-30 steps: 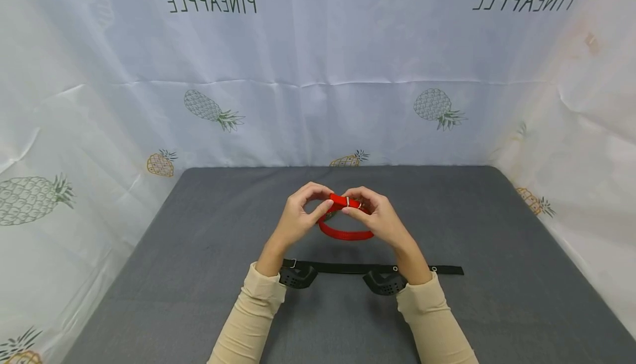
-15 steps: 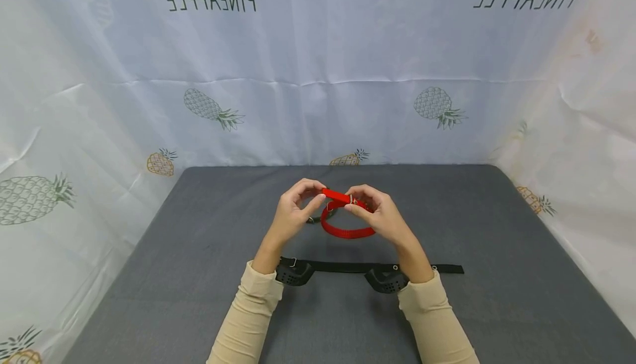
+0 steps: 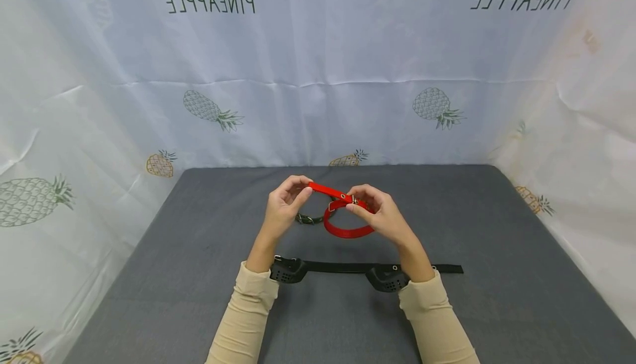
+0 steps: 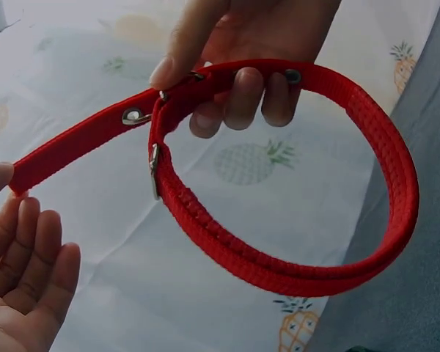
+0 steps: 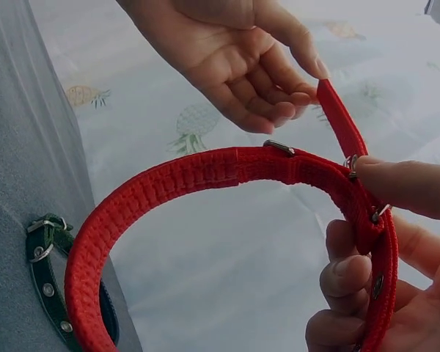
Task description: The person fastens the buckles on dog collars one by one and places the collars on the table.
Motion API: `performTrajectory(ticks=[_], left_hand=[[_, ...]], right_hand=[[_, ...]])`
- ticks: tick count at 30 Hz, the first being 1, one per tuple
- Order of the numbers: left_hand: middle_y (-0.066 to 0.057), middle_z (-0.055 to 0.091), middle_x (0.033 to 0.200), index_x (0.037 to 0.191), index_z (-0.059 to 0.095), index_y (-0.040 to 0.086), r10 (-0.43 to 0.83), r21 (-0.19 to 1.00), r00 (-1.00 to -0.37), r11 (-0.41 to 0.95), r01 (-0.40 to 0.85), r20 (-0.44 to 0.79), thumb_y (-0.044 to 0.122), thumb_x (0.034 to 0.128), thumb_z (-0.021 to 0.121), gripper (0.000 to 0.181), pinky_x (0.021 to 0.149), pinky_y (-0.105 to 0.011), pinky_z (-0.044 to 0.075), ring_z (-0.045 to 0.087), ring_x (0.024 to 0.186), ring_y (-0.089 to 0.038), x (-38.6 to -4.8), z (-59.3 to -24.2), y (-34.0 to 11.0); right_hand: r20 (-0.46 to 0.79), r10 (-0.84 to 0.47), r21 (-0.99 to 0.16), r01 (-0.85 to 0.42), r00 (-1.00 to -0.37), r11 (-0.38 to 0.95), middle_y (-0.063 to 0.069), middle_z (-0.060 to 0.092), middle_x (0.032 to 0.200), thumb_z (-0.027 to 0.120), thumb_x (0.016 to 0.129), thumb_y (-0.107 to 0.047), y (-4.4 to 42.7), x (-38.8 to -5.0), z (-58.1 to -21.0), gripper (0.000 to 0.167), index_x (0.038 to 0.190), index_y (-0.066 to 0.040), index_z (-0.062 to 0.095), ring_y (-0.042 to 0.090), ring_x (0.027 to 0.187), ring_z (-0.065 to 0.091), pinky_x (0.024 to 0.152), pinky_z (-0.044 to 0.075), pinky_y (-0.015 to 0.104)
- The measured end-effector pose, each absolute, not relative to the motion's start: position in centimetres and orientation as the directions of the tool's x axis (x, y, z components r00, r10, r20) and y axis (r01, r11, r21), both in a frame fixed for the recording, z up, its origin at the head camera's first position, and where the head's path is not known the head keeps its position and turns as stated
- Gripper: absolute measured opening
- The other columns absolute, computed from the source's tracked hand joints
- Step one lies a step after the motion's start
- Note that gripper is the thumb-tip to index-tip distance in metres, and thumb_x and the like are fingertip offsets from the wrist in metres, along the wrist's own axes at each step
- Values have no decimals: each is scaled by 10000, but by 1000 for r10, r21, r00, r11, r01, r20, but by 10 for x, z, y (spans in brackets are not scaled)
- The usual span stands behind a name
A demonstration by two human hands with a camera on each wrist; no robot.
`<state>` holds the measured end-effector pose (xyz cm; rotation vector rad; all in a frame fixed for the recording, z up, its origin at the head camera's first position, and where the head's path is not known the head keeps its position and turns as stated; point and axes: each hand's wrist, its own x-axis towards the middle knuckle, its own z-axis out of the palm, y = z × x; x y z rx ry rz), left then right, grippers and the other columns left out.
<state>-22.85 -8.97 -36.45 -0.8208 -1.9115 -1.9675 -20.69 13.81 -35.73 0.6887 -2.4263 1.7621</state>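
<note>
A red collar point(image 3: 349, 232) with metal eyelets and a buckle hangs as a loop between the two hands, above the table. My left hand point(image 3: 284, 205) pinches the tip of its free strap end point(image 4: 66, 150) between thumb and forefinger. At the buckle point(image 5: 352, 166), my right hand point(image 3: 374, 209) grips the collar, thumb on top and fingers curled beneath the band. The strap end passes out through the buckle and stretches straight to the left hand. A metal ring point(image 4: 155, 172) sits on the band near the buckle.
Behind the red collar, a dark green collar point(image 3: 309, 220) with a buckle and eyelets lies on the grey table point(image 3: 199, 275). A long black strap point(image 3: 343, 268) with eyelets lies crosswise nearer, under the forearms. A white pineapple-print curtain point(image 3: 318, 49) stands around the table.
My left hand has moved left and slightly up with the strap end, so a longer stretch shows beyond the buckle. My right hand stays nearly in place. More of the green collar shows.
</note>
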Motion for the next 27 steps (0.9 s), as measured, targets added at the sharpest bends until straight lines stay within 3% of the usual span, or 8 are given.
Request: performTrajectory(ticks=[8,16,22,27], left_hand=[[161,618,1011,1085,544,-186,200,821,-797,-115,559,570,69,939,606,300,867,-111,514,613,946,4,-229,-366,-90],[159,628,1012,1093,540,-190,195,820,-796,-145,554,573,68,922,632,323,853,-112,516,613,943,3,-229,-366,-88],[181,631,1020,1124,534,-184,195,830,-807,-134,542,558,51,927,617,318,851,-117,516,617,949,0,-229,-367,-87],[116,624,1013,1124,545,-160,210,857,-831,-111,503,515,51,926,616,298,851,-124,516,618,949,2,-228,-367,-85]], right_hand=[[327,-305,-891,-399,-894,214,-11,554,847,615,914,-36,134,-205,-358,169,1073,17,588,107,633,471,586,421,219],[345,-284,-894,-406,-895,190,-78,549,815,585,932,-28,135,-207,-359,146,1067,28,587,58,633,467,581,416,248],[382,-274,-888,-433,-883,155,-86,517,780,575,929,-9,136,-208,-360,146,1054,66,570,126,625,459,569,407,242],[408,-276,-881,-455,-870,130,-98,515,782,565,931,1,136,-208,-360,146,1048,86,562,135,621,459,572,406,225]])
